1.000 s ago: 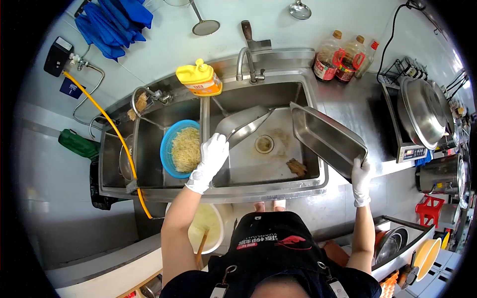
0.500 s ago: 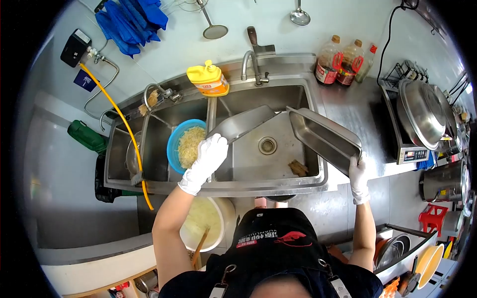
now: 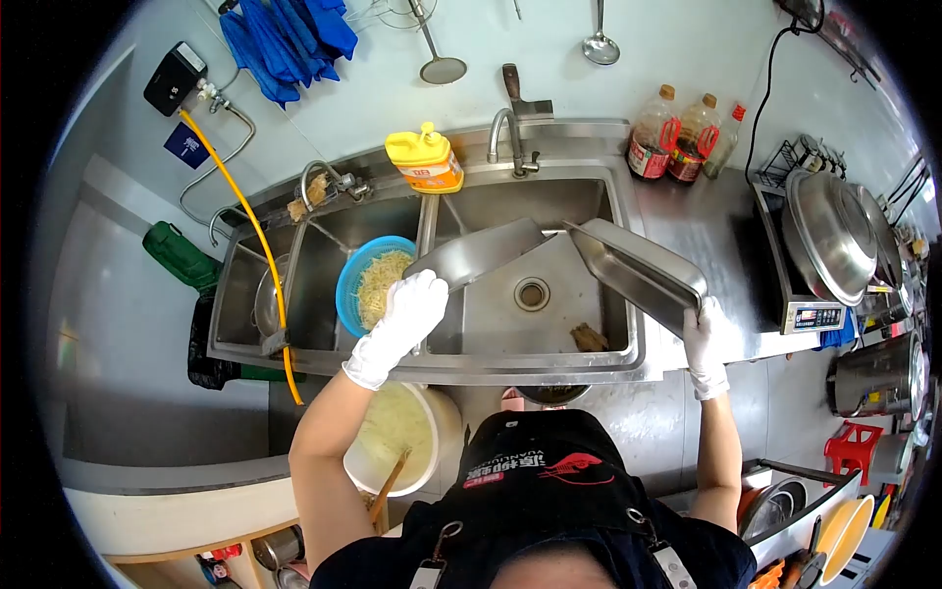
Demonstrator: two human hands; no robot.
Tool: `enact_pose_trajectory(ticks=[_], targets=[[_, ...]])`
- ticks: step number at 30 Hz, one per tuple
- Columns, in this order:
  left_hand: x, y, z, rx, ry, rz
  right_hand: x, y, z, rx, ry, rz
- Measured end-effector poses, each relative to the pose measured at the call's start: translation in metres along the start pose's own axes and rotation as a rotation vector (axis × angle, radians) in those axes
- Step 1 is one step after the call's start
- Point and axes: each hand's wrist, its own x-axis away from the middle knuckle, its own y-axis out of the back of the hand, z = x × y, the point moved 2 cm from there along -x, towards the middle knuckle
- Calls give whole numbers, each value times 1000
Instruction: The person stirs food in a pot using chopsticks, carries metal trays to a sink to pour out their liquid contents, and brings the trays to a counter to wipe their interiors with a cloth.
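White gloves cover both hands. My left hand (image 3: pixel 416 306) grips the near end of a metal pan (image 3: pixel 481 257), tilted over the right-hand sink basin (image 3: pixel 471 334). A second metal pan (image 3: pixel 633 265) leans across that basin's right rim, its outer end held in my right hand (image 3: pixel 705 339). The far ends of the two pans come close together above the basin. Left of my left hand, a blue basket (image 3: pixel 348 280) of pale shredded food (image 3: pixel 383 285) sits in the middle basin. A brown scrap (image 3: pixel 589 339) lies near the drain (image 3: pixel 531 294).
A yellow jug (image 3: pixel 424 159) and a faucet (image 3: pixel 505 137) stand behind the sink. Sauce bottles (image 3: pixel 653 137) are at the back right, with an induction cooker (image 3: pixel 812 316) beyond. A yellow hose (image 3: pixel 245 226) hangs over the left basin. A white bucket (image 3: pixel 432 442) stands on the floor.
The camera view has shifted slightly. Both hands keep hold of their pans, and the right pan is tipped a little more, showing less of its inside.
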Motion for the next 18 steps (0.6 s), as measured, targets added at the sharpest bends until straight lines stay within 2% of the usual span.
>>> enact_pose_trajectory(ticks=[13, 18], targets=[[0, 6, -7, -17, -37, 33, -11, 5, 24, 104, 216, 23], [-1, 6, -8, 3, -85, -66, -12, -1, 25, 52, 310, 2]])
